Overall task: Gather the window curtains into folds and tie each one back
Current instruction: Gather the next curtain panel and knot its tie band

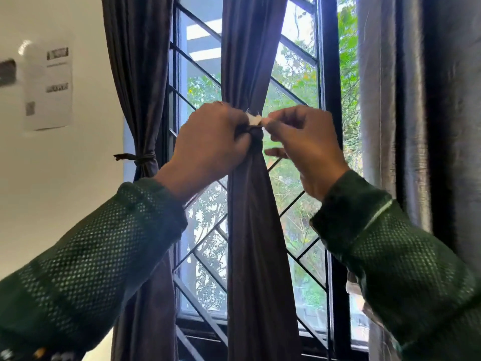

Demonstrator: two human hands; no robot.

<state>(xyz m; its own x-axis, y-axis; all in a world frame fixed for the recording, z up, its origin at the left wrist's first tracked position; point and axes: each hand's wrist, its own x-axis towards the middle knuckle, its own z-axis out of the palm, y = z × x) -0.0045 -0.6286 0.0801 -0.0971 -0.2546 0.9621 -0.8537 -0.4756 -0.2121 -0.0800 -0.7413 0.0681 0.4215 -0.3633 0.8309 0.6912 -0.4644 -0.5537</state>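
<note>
At the middle of the window, between the two outer drapes:

**Obs. 1:** Middle curtain hangs gathered into one narrow bundle, pinched to a waist about halfway up the panes. Why is it held there?

**Obs. 2:** Left hand wraps the waist, fingers curled round the folds, probably so the gather cannot spread while the tie goes on. Right hand pinches the pale end of the tie strip between thumb and forefinger; remaining fingers loosely curled, holding nothing visible.

**Obs. 1:** Position of the strip against the fingers?

**Obs. 2:** It sits at the top of the waist, touching the left knuckles on one side and the right fingertips on the other. A dark band crosses the bundle just below it. Whether a knot is formed cannot be told; the hands cover it.

**Obs. 1:** Status of the others?

**Obs. 2:** Left curtain, by the window's left edge, is already cinched with a dark tie, tail sticking out toward the wall. Right curtain, at the right edge, hangs loose, untied. Judgement: second of three in progress.
</note>
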